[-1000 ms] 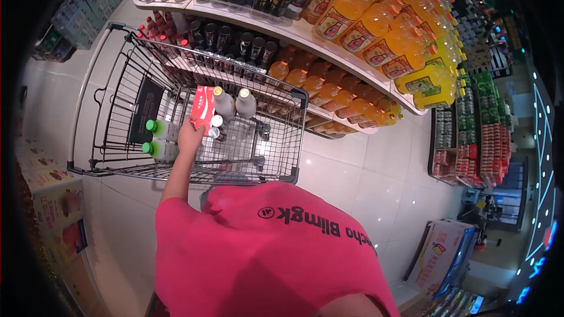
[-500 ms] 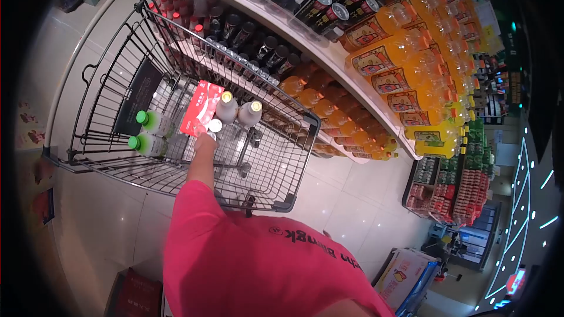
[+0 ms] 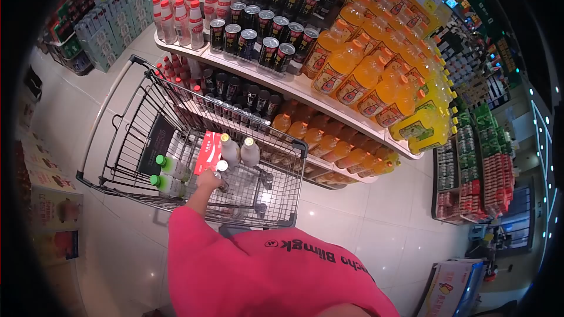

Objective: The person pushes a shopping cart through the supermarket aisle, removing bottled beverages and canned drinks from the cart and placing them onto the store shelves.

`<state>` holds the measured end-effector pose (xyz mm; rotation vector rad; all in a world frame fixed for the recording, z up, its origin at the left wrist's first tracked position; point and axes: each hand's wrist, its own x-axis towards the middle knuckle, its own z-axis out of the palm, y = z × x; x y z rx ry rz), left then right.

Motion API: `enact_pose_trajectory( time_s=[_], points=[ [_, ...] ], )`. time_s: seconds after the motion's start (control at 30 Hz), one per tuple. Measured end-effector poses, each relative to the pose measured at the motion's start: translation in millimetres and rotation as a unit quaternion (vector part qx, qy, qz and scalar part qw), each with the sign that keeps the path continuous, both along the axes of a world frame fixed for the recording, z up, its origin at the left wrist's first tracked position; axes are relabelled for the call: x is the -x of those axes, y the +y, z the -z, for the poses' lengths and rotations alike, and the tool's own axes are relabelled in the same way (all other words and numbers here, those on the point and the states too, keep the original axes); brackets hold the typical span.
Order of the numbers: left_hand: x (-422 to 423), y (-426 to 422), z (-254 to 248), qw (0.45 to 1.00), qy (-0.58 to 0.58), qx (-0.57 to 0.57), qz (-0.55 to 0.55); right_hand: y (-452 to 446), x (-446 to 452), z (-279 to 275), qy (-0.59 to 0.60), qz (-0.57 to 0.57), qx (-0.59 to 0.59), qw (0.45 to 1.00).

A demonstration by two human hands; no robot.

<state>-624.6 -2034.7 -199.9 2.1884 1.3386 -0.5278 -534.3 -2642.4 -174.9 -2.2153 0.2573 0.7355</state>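
My left hand [image 3: 208,179] reaches down into the shopping cart [image 3: 298,191], its fingers closed around a small bottle with a white cap [image 3: 221,166]. Right beside those fingers stands a red-and-white box [image 3: 208,151]. Behind the bottle are two pale bottles with yellowish caps, one close to the box [image 3: 230,151] and one farther right [image 3: 250,154]. Two green-capped bottles, an upper one [image 3: 174,167] and a lower one [image 3: 168,185], lean at the cart's near left side. My right hand is out of view.
Along the cart's far side runs a shelf [image 3: 282,79] with red-capped bottles [image 3: 195,23], black cans [image 3: 269,50] and orange drink bottles [image 3: 349,61]. Stacked drinks [image 3: 482,164] stand at the right. A printed box [image 3: 449,290] is at lower right, on the tiled floor [image 3: 352,240].
My view has tilted up, so more of the upper shelf shows and the cart sits lower in the picture. My left hand stays at the white-capped bottle beside the red box.
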Motion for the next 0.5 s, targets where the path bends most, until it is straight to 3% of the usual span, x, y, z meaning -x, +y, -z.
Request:
enact_pose_trajectory(
  time_s=[0.17, 0.23, 0.3, 0.37, 0.5],
  points=[
    [21, -28, -111, 0.986, -0.126, -0.078, 0.073, 10, -10, -5, 0.031, -0.041, -0.051, 0.997],
    [26, -42, -155, 0.975, -0.180, -0.063, 0.112, 38, -31, -21, 0.024, -0.069, -0.130, 0.989],
    [25, -69, -199, 0.966, -0.203, -0.070, 0.147, 86, -54, -47, -0.023, -0.142, -0.265, 0.954],
    [22, -100, -226, 0.932, -0.261, -0.126, 0.219, 141, -70, -107, -0.110, -0.333, -0.227, 0.909],
    [14, -167, -267, 0.874, -0.389, -0.134, 0.261, 226, -53, -195, -0.203, -0.519, -0.248, 0.793]
  ],
)
